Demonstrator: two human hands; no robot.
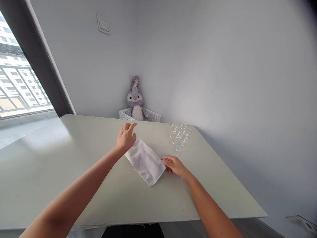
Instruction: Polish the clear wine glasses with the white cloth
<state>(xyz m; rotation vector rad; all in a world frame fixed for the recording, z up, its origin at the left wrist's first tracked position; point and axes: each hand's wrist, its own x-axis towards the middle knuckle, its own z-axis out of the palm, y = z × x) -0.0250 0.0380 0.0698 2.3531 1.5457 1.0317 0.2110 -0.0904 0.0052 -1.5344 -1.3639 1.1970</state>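
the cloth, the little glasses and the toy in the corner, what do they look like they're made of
Cloth: probably woven fabric, matte, softly creased.
Glasses: clear, glossy glass or plastic; the wall shows through.
Toy: likely plush, given its fuzzy surface.

the cloth (pixel 146 162) is plain white, the table (pixel 94 195) pale grey-green, the plush toy (pixel 135 99) mottled grey and white.

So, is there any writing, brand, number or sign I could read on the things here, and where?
No readable text anywhere. The white cloth, clear glasses, plush toy and wall switch show none that I can make out.
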